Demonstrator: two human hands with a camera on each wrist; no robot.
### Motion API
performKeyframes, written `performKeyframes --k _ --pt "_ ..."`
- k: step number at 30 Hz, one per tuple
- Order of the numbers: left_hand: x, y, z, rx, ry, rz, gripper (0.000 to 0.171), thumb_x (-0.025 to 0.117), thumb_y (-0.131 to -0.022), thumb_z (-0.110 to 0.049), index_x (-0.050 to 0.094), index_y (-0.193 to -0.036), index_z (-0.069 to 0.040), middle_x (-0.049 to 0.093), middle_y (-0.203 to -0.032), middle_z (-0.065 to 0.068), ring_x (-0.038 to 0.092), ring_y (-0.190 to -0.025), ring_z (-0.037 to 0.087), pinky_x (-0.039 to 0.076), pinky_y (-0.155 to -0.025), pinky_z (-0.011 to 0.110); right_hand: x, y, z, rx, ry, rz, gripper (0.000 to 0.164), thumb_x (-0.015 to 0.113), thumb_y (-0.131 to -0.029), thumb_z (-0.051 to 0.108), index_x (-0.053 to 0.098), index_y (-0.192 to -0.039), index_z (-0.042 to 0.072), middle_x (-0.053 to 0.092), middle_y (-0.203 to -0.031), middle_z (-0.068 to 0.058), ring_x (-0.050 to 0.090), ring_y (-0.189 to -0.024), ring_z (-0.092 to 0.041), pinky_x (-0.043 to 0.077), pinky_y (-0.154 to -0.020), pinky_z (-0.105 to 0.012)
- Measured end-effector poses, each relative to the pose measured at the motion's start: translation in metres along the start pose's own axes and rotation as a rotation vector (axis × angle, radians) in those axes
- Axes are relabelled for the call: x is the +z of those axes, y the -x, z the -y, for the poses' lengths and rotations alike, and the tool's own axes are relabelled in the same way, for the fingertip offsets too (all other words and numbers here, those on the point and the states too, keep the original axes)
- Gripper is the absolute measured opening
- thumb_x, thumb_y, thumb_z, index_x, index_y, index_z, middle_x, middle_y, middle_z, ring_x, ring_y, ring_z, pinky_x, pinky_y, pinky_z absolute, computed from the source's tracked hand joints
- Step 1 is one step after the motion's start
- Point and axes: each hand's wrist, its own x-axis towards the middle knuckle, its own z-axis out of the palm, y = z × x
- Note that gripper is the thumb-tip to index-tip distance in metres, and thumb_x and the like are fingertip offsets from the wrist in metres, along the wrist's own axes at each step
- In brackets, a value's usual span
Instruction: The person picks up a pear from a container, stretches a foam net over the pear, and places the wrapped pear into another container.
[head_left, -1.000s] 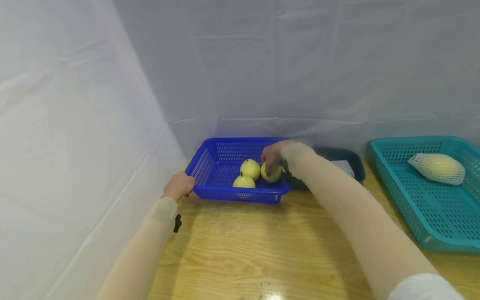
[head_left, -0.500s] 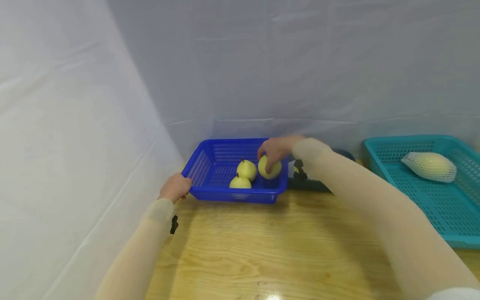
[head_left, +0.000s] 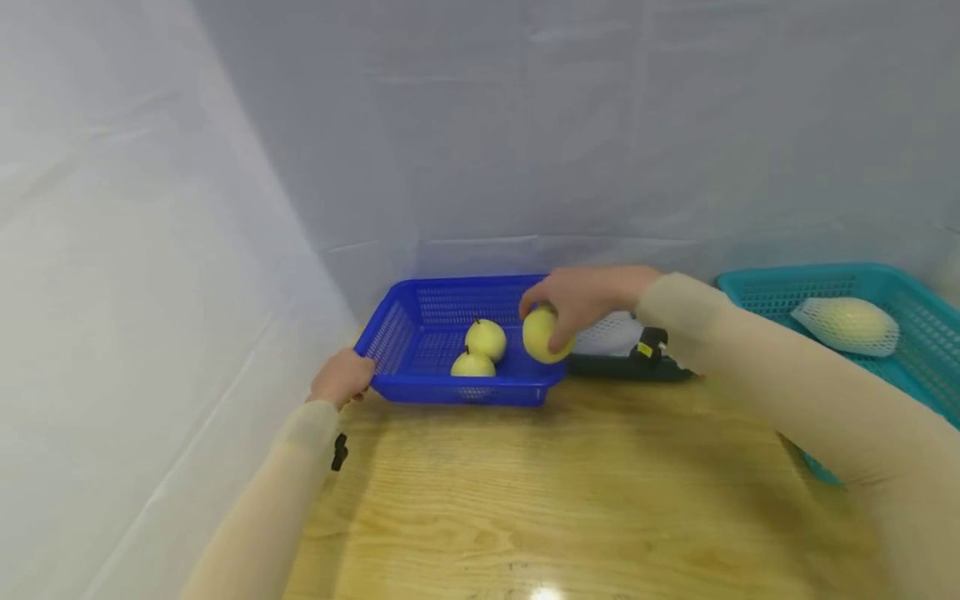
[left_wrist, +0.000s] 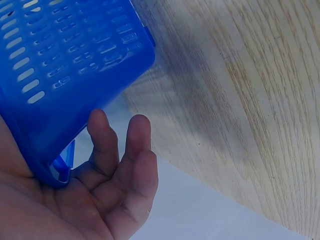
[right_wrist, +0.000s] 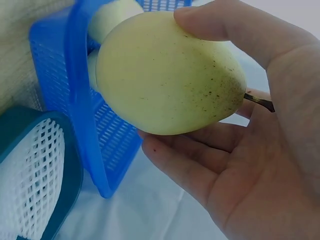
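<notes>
My right hand (head_left: 588, 293) grips a pale yellow pear (right_wrist: 170, 72) between thumb and fingers, above the right end of the blue basket (head_left: 420, 390). In the right wrist view the pear's dark stem points towards the palm. Two more pears, a rear one (head_left: 486, 340) and a front one (head_left: 472, 365), lie in the blue basket. At that basket's left corner, my left hand (head_left: 343, 379) holds the rim. The left wrist view shows its fingers (left_wrist: 137, 172) curled beneath the rim; the thumb is out of sight.
A dark green basket (head_left: 630, 367) with white foam netting (right_wrist: 32, 185) stands right of the blue one, partly hidden by my right arm. Further right, a teal basket (head_left: 810, 271) holds a net-wrapped pale yellow fruit (head_left: 851, 325). White sheeting (head_left: 480, 150) rises behind the wooden table (head_left: 465, 500).
My right hand has lifted the pear from among the others and shifted right relative to the blue basket. My left hand stays on the rim. The head view has turned slightly right.
</notes>
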Motion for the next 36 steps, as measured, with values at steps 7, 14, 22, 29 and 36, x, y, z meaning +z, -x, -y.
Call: performKeyframes --k 7,14,22,29,36 --pt "-0.006 0.001 0.002 -0.004 -0.010 -0.001 0.036 0.037 -0.102 -0.028 0.056 -0.078 -0.008 0.069 -0.080 0.015 0.070 -0.073 0.029 0.043 -0.050 0.029 0.006 0.034 0.009 -0.030 0.032 0.023 0.063 0.076 -0.079 0.030 0.057 -0.139 0.025 0.062 -0.121 0.001 0.058 -0.100 -0.018 0.051 -0.079 -0.037" --pt "-0.007 0.001 0.004 -0.005 -0.030 0.003 0.038 0.037 -0.103 -0.028 0.055 -0.076 -0.008 0.068 -0.080 0.015 0.071 -0.077 0.031 0.045 -0.051 0.029 0.026 0.054 0.007 -0.054 -0.018 0.068 0.059 0.078 -0.079 0.027 0.059 -0.135 0.024 0.062 -0.119 0.003 0.058 -0.096 -0.016 0.052 -0.075 -0.034" --pt "-0.010 0.003 0.004 0.000 -0.025 0.024 0.040 0.037 -0.104 -0.028 0.053 -0.073 -0.009 0.066 -0.076 0.014 0.067 -0.069 0.027 0.044 -0.049 0.029 0.056 0.069 0.002 -0.055 -0.027 0.067 0.062 0.081 -0.075 0.028 0.061 -0.133 0.022 0.063 -0.112 0.008 0.057 -0.092 -0.013 0.051 -0.073 -0.032" --pt "-0.011 0.000 0.007 -0.002 -0.031 0.010 0.040 0.037 -0.103 -0.029 0.056 -0.076 -0.007 0.068 -0.080 0.016 0.068 -0.071 0.028 0.046 -0.049 0.030 0.078 0.074 -0.007 -0.035 -0.031 0.093 0.059 0.081 -0.072 0.026 0.062 -0.128 0.025 0.064 -0.103 0.007 0.057 -0.086 -0.014 0.049 -0.070 -0.033" --pt "-0.010 -0.002 0.007 -0.004 -0.037 0.028 0.041 0.037 -0.104 -0.030 0.056 -0.075 -0.008 0.067 -0.076 0.013 0.068 -0.071 0.029 0.044 -0.048 0.030 0.100 0.073 -0.015 -0.010 -0.083 0.139 0.061 0.082 -0.071 0.024 0.061 -0.129 0.019 0.064 -0.105 0.008 0.057 -0.087 -0.012 0.050 -0.075 -0.033"
